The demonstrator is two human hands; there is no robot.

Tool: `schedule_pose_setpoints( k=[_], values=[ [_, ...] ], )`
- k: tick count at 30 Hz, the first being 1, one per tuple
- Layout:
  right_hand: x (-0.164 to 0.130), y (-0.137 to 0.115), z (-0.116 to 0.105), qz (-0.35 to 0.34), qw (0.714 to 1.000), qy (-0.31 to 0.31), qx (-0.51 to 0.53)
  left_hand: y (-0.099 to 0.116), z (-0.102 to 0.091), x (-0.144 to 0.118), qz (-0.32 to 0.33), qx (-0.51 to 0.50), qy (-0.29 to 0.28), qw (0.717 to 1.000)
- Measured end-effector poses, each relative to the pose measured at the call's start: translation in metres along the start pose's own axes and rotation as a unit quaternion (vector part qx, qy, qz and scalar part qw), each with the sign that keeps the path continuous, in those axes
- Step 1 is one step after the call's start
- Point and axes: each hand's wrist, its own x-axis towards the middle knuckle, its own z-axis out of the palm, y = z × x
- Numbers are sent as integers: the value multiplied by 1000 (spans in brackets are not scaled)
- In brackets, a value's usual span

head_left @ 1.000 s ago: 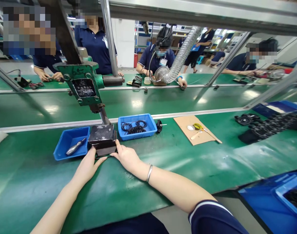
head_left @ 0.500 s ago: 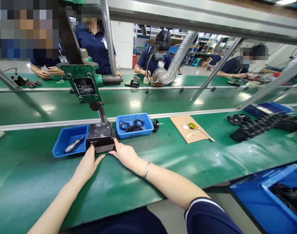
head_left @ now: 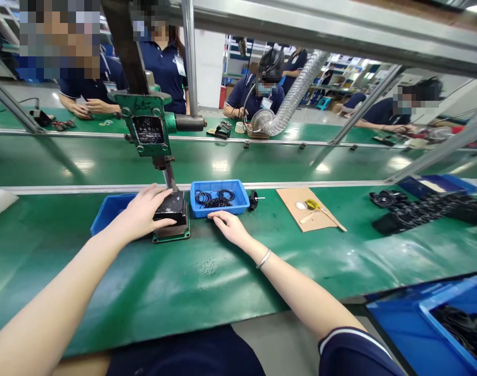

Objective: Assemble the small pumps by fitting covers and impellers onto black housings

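Note:
My left hand (head_left: 142, 213) is spread over the left side of the black metal block (head_left: 178, 202) under a green hand press (head_left: 147, 128). Its fingers reach across the top and the thumb lies along the front. The block rests on a green-edged base (head_left: 179, 236). My right hand (head_left: 231, 226) is at the front edge of a blue tray (head_left: 244, 200) of black rubber rings (head_left: 221, 201). Its fingers are stretched out, with fingertips at the rim; I cannot tell how firmly they touch.
Another blue tray (head_left: 108, 208) sits left of the press, partly behind my left hand. A small black part (head_left: 253, 200) stands beside the ring tray. Cardboard (head_left: 297, 194) carries yellow tape and a brush. Black parts (head_left: 414, 211) are at right. Co-workers sit across the bench.
Both hands have let go of the block's lower front. My left hand has moved up over the block, and my right hand has moved right to the ring tray. The view has shifted slightly.

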Motion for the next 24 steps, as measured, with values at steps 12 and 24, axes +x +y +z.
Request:
schedule_pose_setpoints(
  k=[12, 24],
  values=[
    [18, 2, 9, 40, 993, -55, 96, -4, -2, 32, -24, -48, -131, 990],
    [34, -20, 41, 104, 978, -113, 144, -10, 0, 33, -36, -61, -134, 989]
  ],
)
